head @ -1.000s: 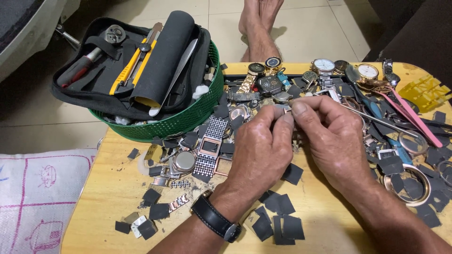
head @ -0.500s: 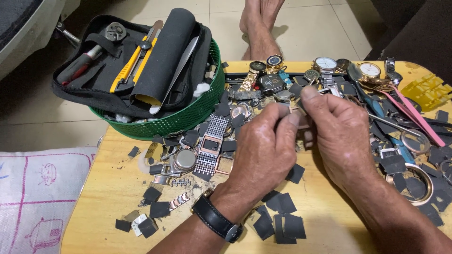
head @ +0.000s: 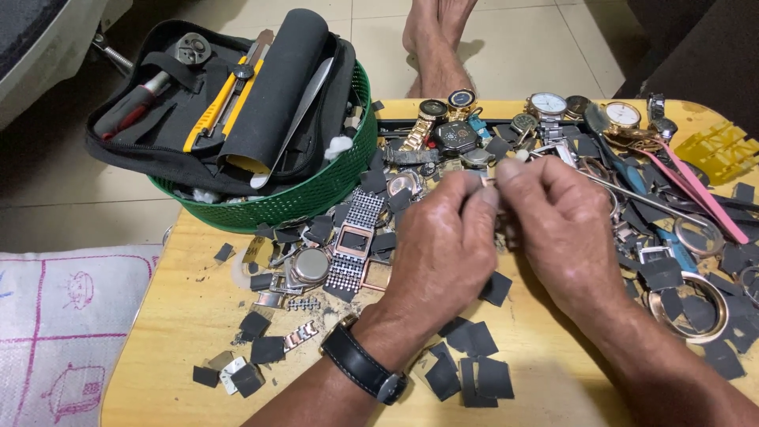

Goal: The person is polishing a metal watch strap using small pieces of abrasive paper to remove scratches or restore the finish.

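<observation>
My left hand and my right hand meet fingertip to fingertip above a wooden table. Between the fingertips they pinch a small metal watch part, mostly hidden by the fingers. A black wristwatch sits on my left wrist. Just left of my left hand lies a square watch with a metal mesh band. Beyond the fingers lies a heap of watches and watch parts.
A green mesh basket at the back left holds a black tool pouch with a yellow knife, tweezers and a screwdriver. Dark square pieces litter the table. Pink tweezers and a yellow plastic holder lie at right. Bare feet rest beyond the table.
Both hands have stayed together over the pile, shifting slightly; the fingertips have worked the small part between them. Nothing else has moved.
</observation>
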